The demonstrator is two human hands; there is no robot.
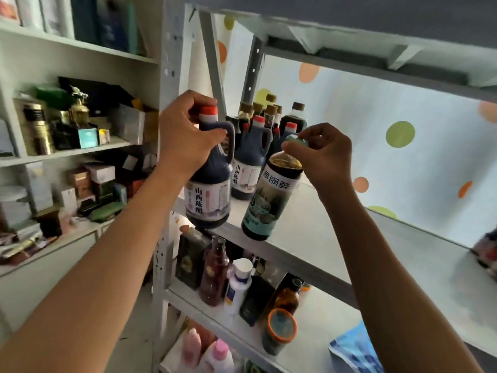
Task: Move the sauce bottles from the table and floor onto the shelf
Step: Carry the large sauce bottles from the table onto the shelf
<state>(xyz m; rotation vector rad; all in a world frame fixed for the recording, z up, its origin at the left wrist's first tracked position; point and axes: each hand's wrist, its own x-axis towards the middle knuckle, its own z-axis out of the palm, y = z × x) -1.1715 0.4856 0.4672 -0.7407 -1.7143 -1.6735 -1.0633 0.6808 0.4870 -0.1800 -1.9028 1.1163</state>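
Left hand [185,135] grips a jug [208,181] by its neck; right hand [322,154] pinches a bottle [271,195] by its cap. Both hang at the shelf [336,238] edge, unplaced; behind them stand shelved bottles [258,130]. Table and floor are unseen.

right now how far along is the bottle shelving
Partly done. Done: a cluster of dark bottles with gold and red caps already stands at the back left of the white metal shelf. In hand: the left hand grips a dark red-capped vinegar jug at the shelf's front edge; the right hand pinches the cap of a tilted teal-labelled sauce bottle. Left: setting both down; table and floor are out of view.
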